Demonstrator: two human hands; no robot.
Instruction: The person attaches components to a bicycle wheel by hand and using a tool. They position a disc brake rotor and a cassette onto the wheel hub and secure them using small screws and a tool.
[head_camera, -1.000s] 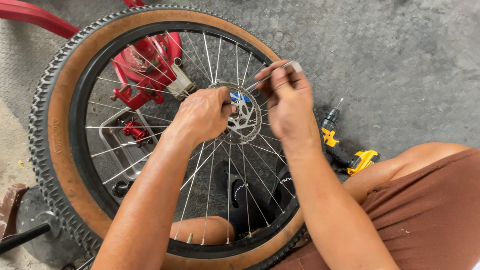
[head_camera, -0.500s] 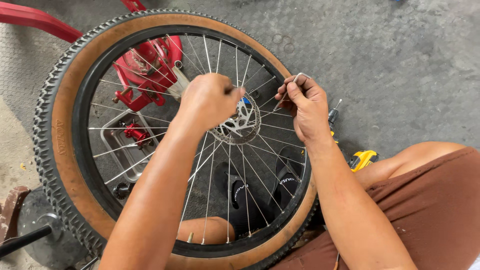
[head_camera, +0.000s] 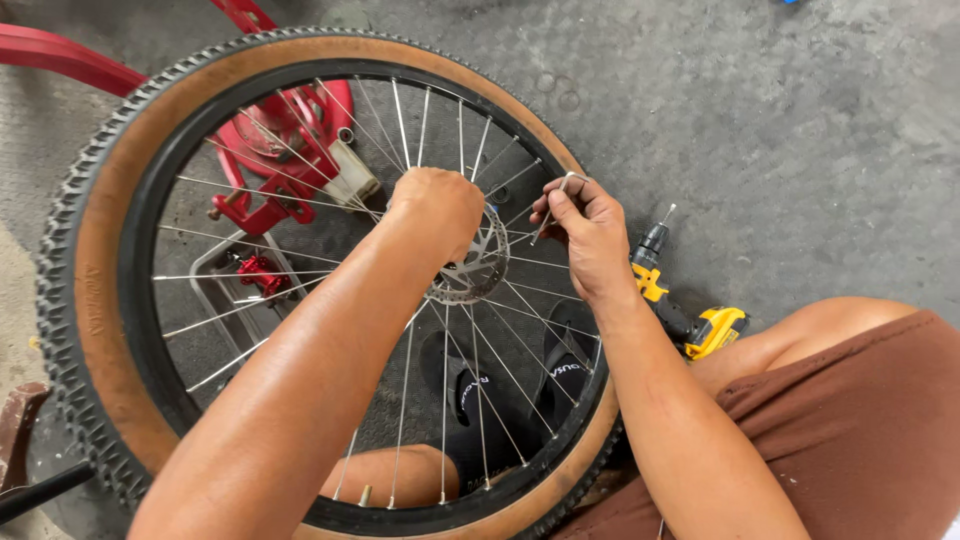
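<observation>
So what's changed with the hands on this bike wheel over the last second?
The right hand, pinching a thin bent metal tool, drew back from the silver brake disc toward the tan-walled tyre. The left hand shifted further over the hub. The wheel and the yellow drill stayed put.

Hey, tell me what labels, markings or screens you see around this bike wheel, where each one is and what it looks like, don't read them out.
Sandal straps: under the spokes, low in the wheel, black with white lettering.
Tyre sidewall: left side of the wheel, tan rubber with faint raised lettering.
Drill: on the floor beside the right hand, yellow and black; any label is too small to tell.
No screens or packages in view.
</observation>
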